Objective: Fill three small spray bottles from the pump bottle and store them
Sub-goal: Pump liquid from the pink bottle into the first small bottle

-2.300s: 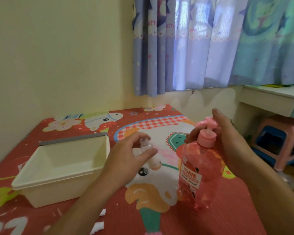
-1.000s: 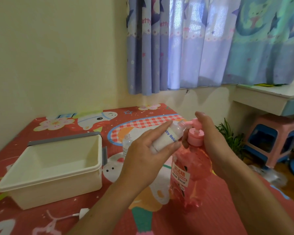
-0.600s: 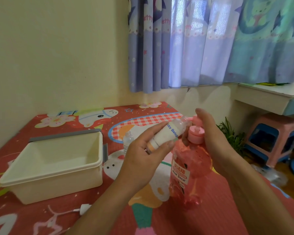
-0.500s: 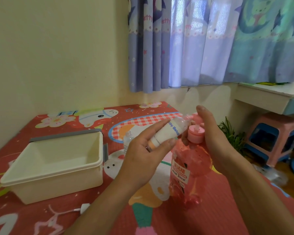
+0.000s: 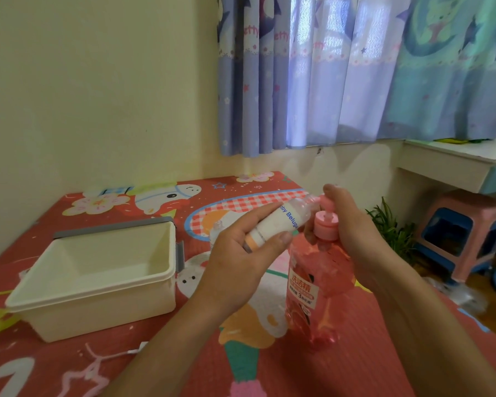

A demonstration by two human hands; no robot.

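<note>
In the head view, the left hand point(image 5: 235, 253) pinched the small spray bottle point(image 5: 281, 223) between thumb and fingers. Its long axis tilted up and rightward, the mouth end just at the spout of the pump bottle point(image 5: 318, 270), which stood toward the mat's point(image 5: 384, 353) right edge. The right hand point(image 5: 352, 233) curled round the pump head.

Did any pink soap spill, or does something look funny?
Nothing odd: no spill shows on the mat. The pump bottle stands upright, right hand on its pump. The left hand holds the small spray bottle tilted, mouth at the spout, for filling.
</note>
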